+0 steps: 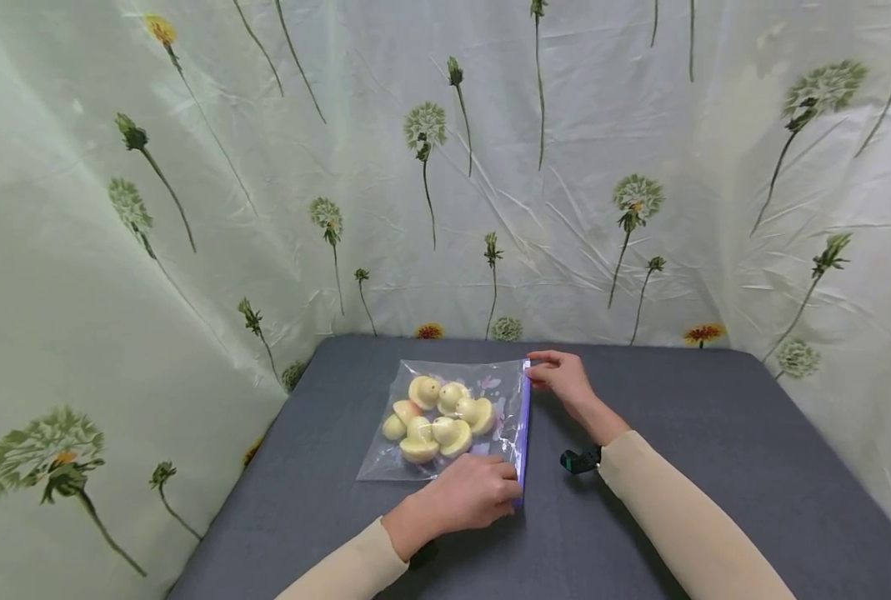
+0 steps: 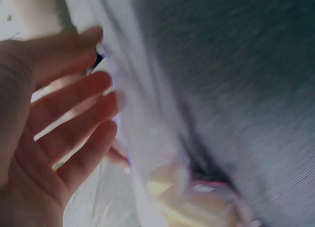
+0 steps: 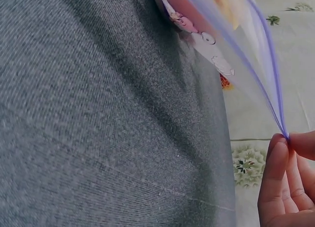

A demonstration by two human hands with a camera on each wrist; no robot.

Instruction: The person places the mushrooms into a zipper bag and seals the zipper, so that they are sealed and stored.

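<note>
A clear zip bag lies on the dark table, its purple zip strip along the right side. Several pale yellow, duck-like toys are inside. My right hand pinches the far end of the strip between thumb and fingers. In the right wrist view, two purple edges of the bag's mouth stand apart and meet at that pinch. My left hand holds the near end of the strip with bent fingers. The left wrist view is blurred, with that hand's thumb and fingertips at the bag's edge.
The table has a dark grey cloth surface. Behind it and at the sides hangs a pale curtain printed with dandelions. A black wrist device sits at my right cuff.
</note>
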